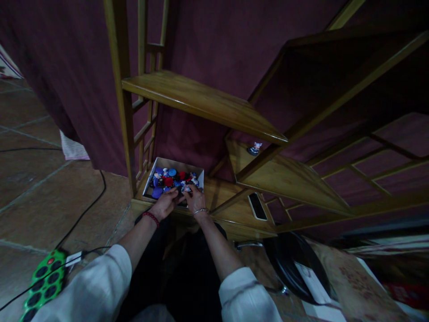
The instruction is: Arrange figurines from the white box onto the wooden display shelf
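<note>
A shallow white-sided box stands on the lowest wooden shelf, holding several small figurines and blue, purple and red round pieces. At its front right corner my two hands meet over a small figurine with pale and blue parts. My right hand pinches it, fingers closed. From the other side my left hand closes its fingers at the figurine's dark lower part, partly hidden by the dim light. A red bead bracelet circles my left wrist and a metal bangle my right.
Another small figurine stands on a middle shelf. A phone lies on the lower shelf, right of the box. An upper shelf overhangs. A black stool is at right; a green power strip and cables lie on the floor.
</note>
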